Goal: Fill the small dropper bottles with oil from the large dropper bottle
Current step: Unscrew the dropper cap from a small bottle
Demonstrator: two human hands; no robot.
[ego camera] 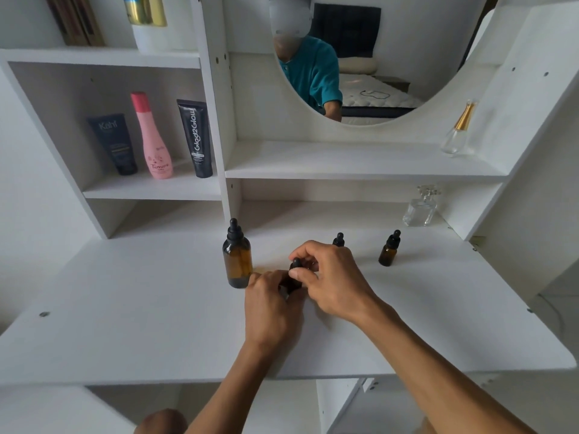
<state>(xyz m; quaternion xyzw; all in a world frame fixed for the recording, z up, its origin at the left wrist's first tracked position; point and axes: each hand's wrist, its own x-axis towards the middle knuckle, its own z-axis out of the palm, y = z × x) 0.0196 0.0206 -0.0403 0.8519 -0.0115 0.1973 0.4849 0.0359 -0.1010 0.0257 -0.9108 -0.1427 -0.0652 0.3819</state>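
The large amber dropper bottle (237, 261) stands capped on the white desk (125, 308), just left of my hands. My left hand (271, 311) wraps around the body of a small amber dropper bottle (293, 281), which is mostly hidden. My right hand (326, 277) pinches that bottle's black dropper cap from above. A second small bottle (338, 239) peeks out behind my right hand; only its black cap shows. A third small bottle (388, 249) stands capped further right, apart from both hands.
A clear glass perfume bottle (421, 208) sits at the back right of the desk. Another clear bottle with a gold neck (457, 133) is on the shelf below the round mirror (344, 57). Three cosmetic containers (156, 139) stand in the left cubby.
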